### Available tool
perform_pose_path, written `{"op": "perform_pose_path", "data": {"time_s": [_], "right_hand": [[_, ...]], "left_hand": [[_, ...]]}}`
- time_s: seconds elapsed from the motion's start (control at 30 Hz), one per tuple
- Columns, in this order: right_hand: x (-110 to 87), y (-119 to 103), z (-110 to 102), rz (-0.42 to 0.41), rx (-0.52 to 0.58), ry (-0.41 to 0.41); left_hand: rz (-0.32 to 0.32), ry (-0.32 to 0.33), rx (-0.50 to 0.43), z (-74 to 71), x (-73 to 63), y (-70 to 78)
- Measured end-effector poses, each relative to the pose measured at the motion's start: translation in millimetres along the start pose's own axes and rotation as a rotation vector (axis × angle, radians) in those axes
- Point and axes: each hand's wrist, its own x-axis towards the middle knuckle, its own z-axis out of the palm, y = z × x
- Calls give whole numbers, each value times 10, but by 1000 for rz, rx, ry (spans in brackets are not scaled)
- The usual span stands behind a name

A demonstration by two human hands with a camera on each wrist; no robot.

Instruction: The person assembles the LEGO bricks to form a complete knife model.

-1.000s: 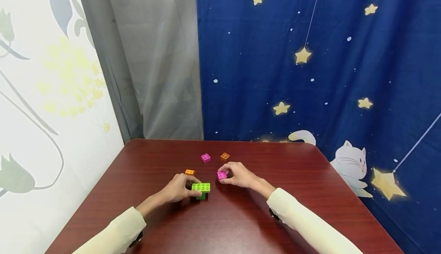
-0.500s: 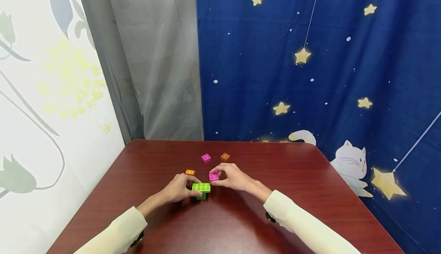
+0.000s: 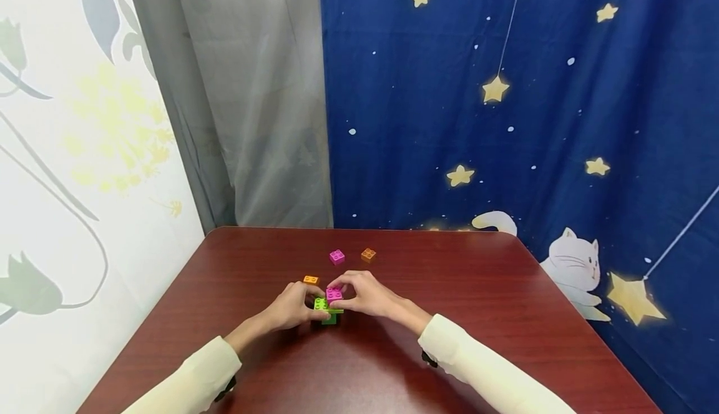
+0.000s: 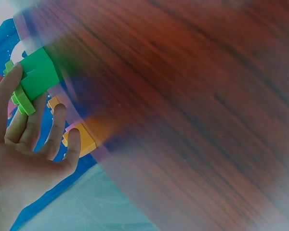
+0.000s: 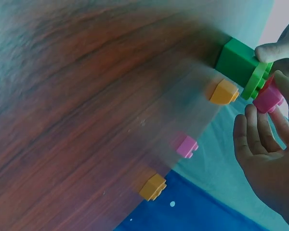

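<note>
My left hand (image 3: 291,307) grips a light green plate-like brick (image 3: 321,303) between thumb and fingers. Under that plate stands a darker green block (image 5: 236,62), seen well in the right wrist view, resting on the table. A pink brick (image 3: 334,295) is pinched by my right hand (image 3: 365,296), thumb in front and fingers behind. It sits over the right part of the light green brick, studs up, covering that part from the head view. In the right wrist view the pink brick's underside is right at the light green studs.
Behind the left hand lies an orange brick (image 3: 311,280). Farther back are a second pink brick (image 3: 337,257) and another orange brick (image 3: 368,255), apart from each other on the dark red wooden table (image 3: 449,264). Curtains hang beyond the table's far edge.
My right hand has carried the pink brick leftward, from the table right of the green bricks to over the light green one. The left hand has kept its hold in place.
</note>
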Motion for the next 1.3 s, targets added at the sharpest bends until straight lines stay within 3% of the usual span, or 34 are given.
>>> {"op": "perform_pose_path", "data": {"time_s": [0.4,1.03,1.3], "right_hand": [[22,-57,89,18,14,5],[46,-20,100,81,173,0],[11,-15,142,62,111,37]], "left_hand": [[10,-1,4,9,2,13],[10,-2,11,-3,12,-1],[19,-16,15,-6,4,-3]]}}
